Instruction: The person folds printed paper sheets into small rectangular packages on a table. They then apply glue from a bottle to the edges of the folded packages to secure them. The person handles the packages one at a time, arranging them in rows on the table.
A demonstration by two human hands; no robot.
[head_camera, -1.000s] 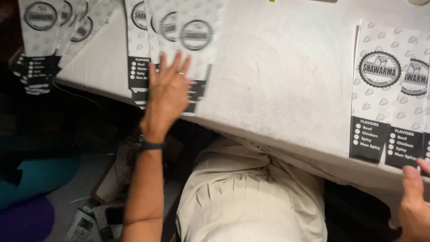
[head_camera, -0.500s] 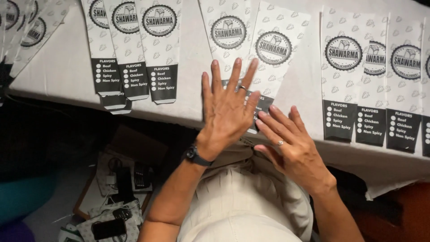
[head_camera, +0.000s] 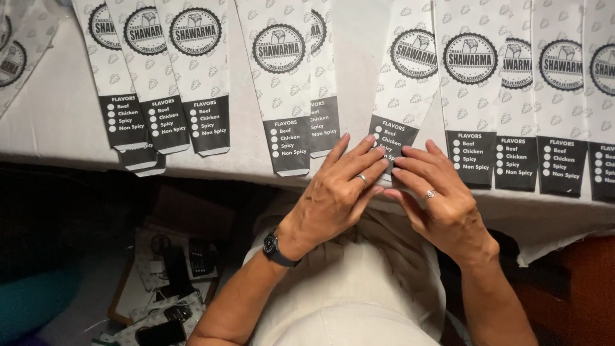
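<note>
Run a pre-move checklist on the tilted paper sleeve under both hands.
1. Both hands on the sleeve: ok. Left hand and right hand press the black lower end of the tilted white printed paper sleeve.
2. Grip closed on it: not ok, fingers lie flat.
3. Sleeve in line with its neighbours: not ok, it leans left while the straight paper sleeve to its right hangs square.
4. Sleeve supported: ok, on the white-covered table.
5. Sleeve's bottom edge visible: cannot tell, fingers cover it.
</note>
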